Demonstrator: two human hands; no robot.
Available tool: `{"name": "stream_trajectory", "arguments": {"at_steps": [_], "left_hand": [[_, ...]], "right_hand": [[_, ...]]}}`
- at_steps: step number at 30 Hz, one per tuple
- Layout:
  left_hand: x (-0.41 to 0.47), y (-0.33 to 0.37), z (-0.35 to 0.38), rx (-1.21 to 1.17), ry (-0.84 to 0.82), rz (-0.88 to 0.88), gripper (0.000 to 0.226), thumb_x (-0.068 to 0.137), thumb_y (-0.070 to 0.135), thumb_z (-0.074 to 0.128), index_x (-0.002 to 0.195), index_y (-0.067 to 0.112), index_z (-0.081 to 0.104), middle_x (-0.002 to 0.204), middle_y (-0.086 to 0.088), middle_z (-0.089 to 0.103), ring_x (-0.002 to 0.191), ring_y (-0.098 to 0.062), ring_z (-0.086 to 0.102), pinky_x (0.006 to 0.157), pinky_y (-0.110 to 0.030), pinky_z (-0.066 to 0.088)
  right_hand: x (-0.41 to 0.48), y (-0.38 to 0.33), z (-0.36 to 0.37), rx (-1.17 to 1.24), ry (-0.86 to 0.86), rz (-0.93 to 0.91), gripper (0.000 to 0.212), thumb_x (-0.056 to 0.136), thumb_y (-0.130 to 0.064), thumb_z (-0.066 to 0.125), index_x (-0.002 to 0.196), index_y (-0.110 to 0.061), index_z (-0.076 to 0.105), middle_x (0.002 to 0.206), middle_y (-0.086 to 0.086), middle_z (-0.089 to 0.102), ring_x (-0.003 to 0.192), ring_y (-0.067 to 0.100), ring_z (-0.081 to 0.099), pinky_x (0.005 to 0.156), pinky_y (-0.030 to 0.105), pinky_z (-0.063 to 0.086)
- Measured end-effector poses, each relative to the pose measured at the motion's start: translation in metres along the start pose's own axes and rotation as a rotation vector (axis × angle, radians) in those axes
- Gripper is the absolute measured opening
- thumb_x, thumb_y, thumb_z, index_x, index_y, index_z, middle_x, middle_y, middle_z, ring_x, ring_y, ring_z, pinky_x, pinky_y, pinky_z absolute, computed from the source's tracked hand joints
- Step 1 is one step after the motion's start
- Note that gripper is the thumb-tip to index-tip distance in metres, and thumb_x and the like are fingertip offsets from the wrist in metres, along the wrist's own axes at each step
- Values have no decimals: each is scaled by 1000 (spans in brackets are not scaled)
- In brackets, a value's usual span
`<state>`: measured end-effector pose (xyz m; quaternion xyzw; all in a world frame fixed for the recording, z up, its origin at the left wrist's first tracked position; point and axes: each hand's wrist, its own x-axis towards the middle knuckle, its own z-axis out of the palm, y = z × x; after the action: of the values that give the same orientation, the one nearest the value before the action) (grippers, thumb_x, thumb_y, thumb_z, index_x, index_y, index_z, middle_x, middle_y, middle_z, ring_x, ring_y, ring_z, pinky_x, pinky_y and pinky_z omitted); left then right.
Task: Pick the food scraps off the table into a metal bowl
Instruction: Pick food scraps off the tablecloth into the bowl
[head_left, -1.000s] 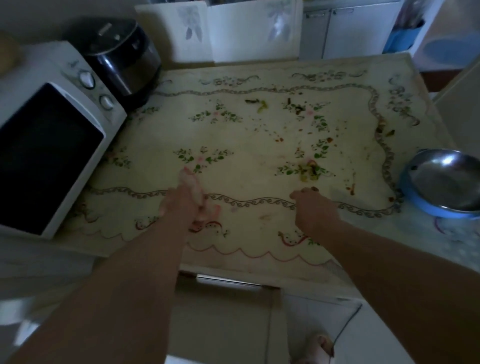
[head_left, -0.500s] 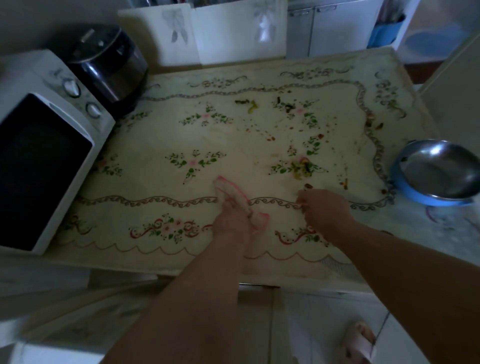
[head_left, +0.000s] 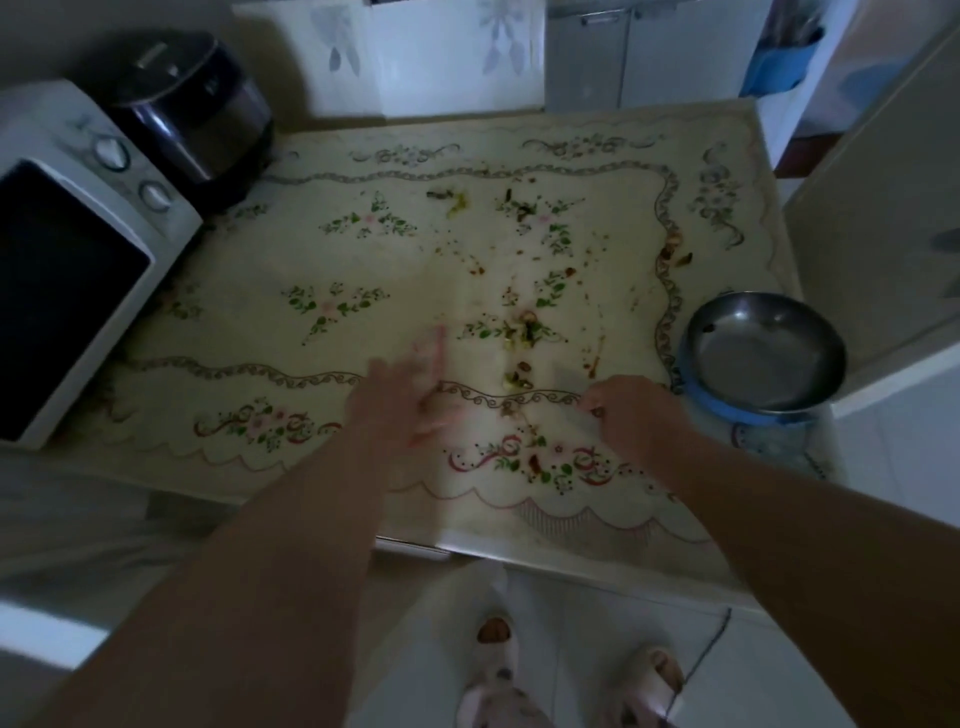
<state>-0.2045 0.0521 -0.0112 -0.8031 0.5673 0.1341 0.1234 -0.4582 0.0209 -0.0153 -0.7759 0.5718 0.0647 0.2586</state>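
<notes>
Dim kitchen; table (head_left: 363, 260) under a cream floral cloth, viewed from above.

Food scraps: one small cluster (head_left: 524, 332) beyond and between the two hands; a second bit (head_left: 517, 379) nearer, just left of the right hand's fingertips; further specks (head_left: 452, 200) well beyond both hands, and more (head_left: 675, 247) toward the far right edge.

Metal bowl (head_left: 763, 353): just right of the right hand, on a blue base, at the table's right edge.

Right hand (head_left: 631, 413): knuckles up, fingers curled under against the cloth; whether it pinches a scrap cannot be told.

Left hand (head_left: 389, 402): blurred, apparently holding a pink-edged rag (head_left: 434, 348) pressed flat to the cloth.

Microwave (head_left: 78, 249): far left of the left hand. Rice cooker (head_left: 192, 98): behind the microwave.
</notes>
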Motion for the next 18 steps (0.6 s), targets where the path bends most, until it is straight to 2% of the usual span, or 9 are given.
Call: {"name": "stream_trajectory", "arguments": {"at_steps": [1, 3, 6, 9, 13, 15, 18], "left_hand": [[-8, -14, 7, 49, -6, -26, 80, 90, 48, 56, 153, 27, 10, 133, -13, 42, 113, -32, 52, 89, -41, 50], [-25, -30, 23, 16, -57, -171, 68, 95, 43, 48, 151, 18, 19, 132, -17, 45, 112, -33, 54, 92, -41, 48], [-52, -8, 36, -48, -53, -271, 69, 96, 38, 51, 148, 5, 20, 135, -20, 43, 120, -33, 50, 97, -41, 44], [-69, 37, 40, -117, -54, -242, 68, 96, 29, 54, 146, -1, 19, 133, -20, 43, 115, -30, 53, 93, -37, 49], [-74, 91, 47, -223, -71, -305, 72, 95, 38, 55, 145, -3, 22, 129, -18, 50, 105, -26, 62, 86, -34, 56], [-74, 118, 47, -166, -53, -251, 74, 96, 41, 52, 147, -2, 20, 137, -18, 44, 115, -26, 59, 88, -32, 55], [-74, 157, 46, -185, -42, -209, 70, 97, 35, 51, 149, 0, 19, 148, -18, 33, 127, -26, 50, 93, -33, 53]], "right_hand": [[0, 2, -1, -6, -2, -23, 45, 94, -6, 42, 132, -25, 56, 140, 3, 48, 128, 22, 46, 107, 35, 38], [2, 4, 0, -25, -5, -45, 42, 95, -8, 42, 132, -24, 55, 139, 2, 49, 128, 21, 46, 105, 33, 37], [0, 3, -3, -83, -33, -84, 39, 96, -12, 44, 133, -21, 56, 135, 4, 53, 124, 22, 50, 102, 34, 41], [-2, 3, -6, -78, -56, -93, 36, 98, -15, 44, 130, -16, 58, 130, 7, 56, 121, 24, 54, 102, 36, 45], [-5, 16, -7, -71, -39, -112, 34, 96, -12, 43, 124, -15, 61, 121, 6, 60, 112, 23, 58, 97, 36, 48], [-3, 24, -6, -67, -45, -103, 35, 93, -9, 42, 121, -15, 62, 121, 6, 60, 111, 23, 58, 95, 37, 50], [-5, 37, -9, -103, -52, -118, 31, 96, -19, 42, 120, -13, 61, 121, 8, 62, 112, 24, 59, 91, 35, 50]]}}
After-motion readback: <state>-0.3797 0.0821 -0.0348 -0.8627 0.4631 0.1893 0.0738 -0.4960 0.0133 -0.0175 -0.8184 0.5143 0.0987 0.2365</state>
